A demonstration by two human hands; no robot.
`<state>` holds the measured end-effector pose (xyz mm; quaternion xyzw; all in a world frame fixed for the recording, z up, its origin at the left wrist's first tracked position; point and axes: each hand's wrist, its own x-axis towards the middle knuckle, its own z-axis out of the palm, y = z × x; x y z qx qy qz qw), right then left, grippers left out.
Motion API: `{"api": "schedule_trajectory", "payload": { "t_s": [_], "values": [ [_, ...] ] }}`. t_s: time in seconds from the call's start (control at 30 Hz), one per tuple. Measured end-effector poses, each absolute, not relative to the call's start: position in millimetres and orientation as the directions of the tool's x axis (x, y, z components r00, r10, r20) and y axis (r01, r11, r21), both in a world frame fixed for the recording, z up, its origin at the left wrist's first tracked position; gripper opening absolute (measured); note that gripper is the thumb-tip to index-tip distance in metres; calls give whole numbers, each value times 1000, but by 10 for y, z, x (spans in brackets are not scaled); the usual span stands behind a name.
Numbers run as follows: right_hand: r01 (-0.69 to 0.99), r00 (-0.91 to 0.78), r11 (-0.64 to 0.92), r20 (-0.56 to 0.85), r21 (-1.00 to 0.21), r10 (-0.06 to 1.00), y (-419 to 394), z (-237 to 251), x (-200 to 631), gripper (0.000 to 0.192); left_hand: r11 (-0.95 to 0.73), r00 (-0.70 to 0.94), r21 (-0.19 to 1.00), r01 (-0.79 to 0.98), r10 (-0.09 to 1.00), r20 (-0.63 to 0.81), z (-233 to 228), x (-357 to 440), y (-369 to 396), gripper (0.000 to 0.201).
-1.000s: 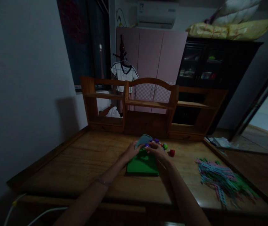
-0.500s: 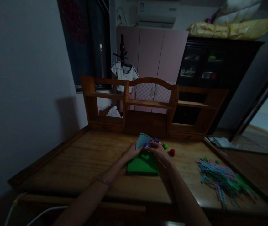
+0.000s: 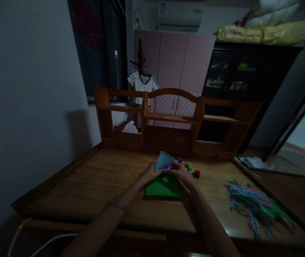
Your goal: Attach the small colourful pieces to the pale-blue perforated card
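Note:
My left hand (image 3: pixel 151 172) is closed on the lower left edge of a light blue sheet (image 3: pixel 163 160) with dark holes along its border. Between the fingers of my right hand (image 3: pixel 181 172) is a small purple piece with white eyes (image 3: pixel 169 166), against the sheet's lower part. Both hands are close together above a green slab (image 3: pixel 163 190) lying on the wooden desk. Just beyond my right hand sit more small eyed pieces: a purple one (image 3: pixel 179 159), a green one (image 3: pixel 189 166) and a red one (image 3: pixel 197 174). My fingers partly hide the purple piece.
A heap of pink, blue and green perforated strips (image 3: pixel 254 203) lies on the right of the desk (image 3: pixel 93 178). Along the back edge stands a wooden shelf unit (image 3: pixel 168 117). A white wall (image 3: pixel 34 107) borders the left side, and a white cable (image 3: pixel 58 237) hangs at the front left.
My right fingers have shifted slightly down and closer to my left hand at the purple piece. The view has moved a little; the sheet and slab stay much the same.

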<state>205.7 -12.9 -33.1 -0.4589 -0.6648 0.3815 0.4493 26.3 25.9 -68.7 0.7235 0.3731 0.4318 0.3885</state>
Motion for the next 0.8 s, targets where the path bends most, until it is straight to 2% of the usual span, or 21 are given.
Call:
{"api": "schedule_trajectory", "payload": {
  "t_s": [0.13,0.27,0.43,0.57,0.8],
  "values": [
    [259,-183,276,233,-926,955,-155,-302,2054,35,-460,366,873,158,849,381,-686,282,256,37],
    [248,-196,261,216,-933,957,-164,-297,2055,32,-442,365,879,179,860,357,-669,285,243,40],
    [313,-182,232,181,-921,966,-93,-365,2070,38,-460,384,869,184,847,367,-619,276,201,41],
    [387,-161,258,211,-885,964,-57,-409,2084,39,-444,374,872,206,859,349,-574,281,161,41],
    [384,-164,306,262,-871,951,-41,-452,2090,37,-450,379,865,222,857,348,-515,286,119,40]
  ]
}}
